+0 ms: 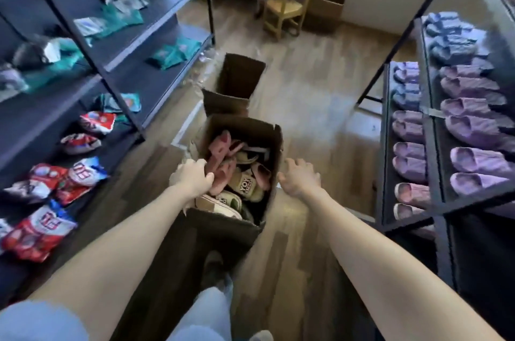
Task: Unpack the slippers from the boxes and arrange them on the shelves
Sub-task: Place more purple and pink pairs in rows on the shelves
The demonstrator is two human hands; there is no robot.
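Wooden floor (306, 106) runs between dark shelves (441, 162), and our open box (245, 127) stands on it, packed with mixed slippers (239, 181). Our left hand (193, 177) curls over the box's left rim. Our right hand (299, 180) hangs just beside the right wall, fingers loose, holding nothing. If we drag or lift by that one rim, we judge the cardboard could buckle or the box tip, spilling pairs. Purple slippers (473, 128) already line the right side.

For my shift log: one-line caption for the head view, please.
Left hand grips the left rim of the cardboard box holding slippers; right hand open by its right edge.
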